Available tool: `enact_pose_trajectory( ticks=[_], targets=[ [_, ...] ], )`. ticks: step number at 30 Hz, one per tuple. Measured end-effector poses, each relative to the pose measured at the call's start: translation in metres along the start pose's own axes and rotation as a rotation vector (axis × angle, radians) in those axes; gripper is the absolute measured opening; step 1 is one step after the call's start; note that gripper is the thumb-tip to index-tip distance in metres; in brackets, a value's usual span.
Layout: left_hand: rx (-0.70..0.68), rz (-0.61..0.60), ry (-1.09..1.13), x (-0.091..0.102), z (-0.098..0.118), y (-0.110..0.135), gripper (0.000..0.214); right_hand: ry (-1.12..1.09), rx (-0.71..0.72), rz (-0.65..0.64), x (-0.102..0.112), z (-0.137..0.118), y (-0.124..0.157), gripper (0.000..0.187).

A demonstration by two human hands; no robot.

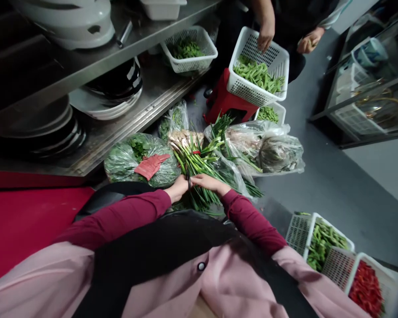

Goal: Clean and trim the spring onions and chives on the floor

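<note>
A bundle of green scallions with pale root ends lies on plastic bags on the floor in front of me. My left hand is closed around the stalks near their lower part, with something dark beside its fingers. My right hand rests on the same bundle, fingers curled over the stalks. Both sleeves are dark red.
A bag of leafy greens with a red tag lies to the left. Clear bags of vegetables lie to the right. Another person's hands reach over a white basket of green beans on a red stool. Baskets of green beans and red chillies stand at the lower right. Steel shelves with stacked bowls run along the left.
</note>
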State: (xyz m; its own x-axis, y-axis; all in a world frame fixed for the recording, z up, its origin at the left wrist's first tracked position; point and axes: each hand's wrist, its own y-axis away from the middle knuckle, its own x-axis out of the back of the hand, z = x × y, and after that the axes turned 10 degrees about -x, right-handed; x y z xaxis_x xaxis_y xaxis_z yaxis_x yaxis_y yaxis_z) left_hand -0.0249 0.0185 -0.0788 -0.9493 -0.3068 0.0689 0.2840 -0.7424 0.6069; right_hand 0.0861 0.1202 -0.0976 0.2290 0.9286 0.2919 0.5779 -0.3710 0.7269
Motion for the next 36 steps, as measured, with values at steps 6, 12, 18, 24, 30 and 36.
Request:
enact_pose_trajectory(
  ticks=[6,12,18,24,30,36],
  targets=[
    [0.026,-0.006,0.247,0.013,0.023,-0.009,0.016,0.371,-0.433,0.466,0.025,0.020,-0.068,0.110],
    [0.001,0.078,0.546,0.035,0.042,-0.020,0.020,0.394,-0.483,0.254,0.028,0.032,-0.093,0.077],
    [-0.036,0.192,0.702,0.048,0.055,-0.023,0.018,0.433,-0.426,0.280,0.043,0.031,-0.090,0.049],
    [-0.144,0.234,0.738,0.059,0.066,-0.023,0.019,-0.101,-0.371,0.164,0.070,0.032,-0.068,0.035],
    [-0.055,0.242,0.568,0.044,0.052,-0.028,0.010,-0.456,-0.429,0.044,0.088,0.043,-0.049,0.038],
    [0.027,0.218,0.318,0.024,0.009,-0.040,0.015,-0.670,-0.392,0.003,0.062,0.059,-0.054,0.033]
  ],
)
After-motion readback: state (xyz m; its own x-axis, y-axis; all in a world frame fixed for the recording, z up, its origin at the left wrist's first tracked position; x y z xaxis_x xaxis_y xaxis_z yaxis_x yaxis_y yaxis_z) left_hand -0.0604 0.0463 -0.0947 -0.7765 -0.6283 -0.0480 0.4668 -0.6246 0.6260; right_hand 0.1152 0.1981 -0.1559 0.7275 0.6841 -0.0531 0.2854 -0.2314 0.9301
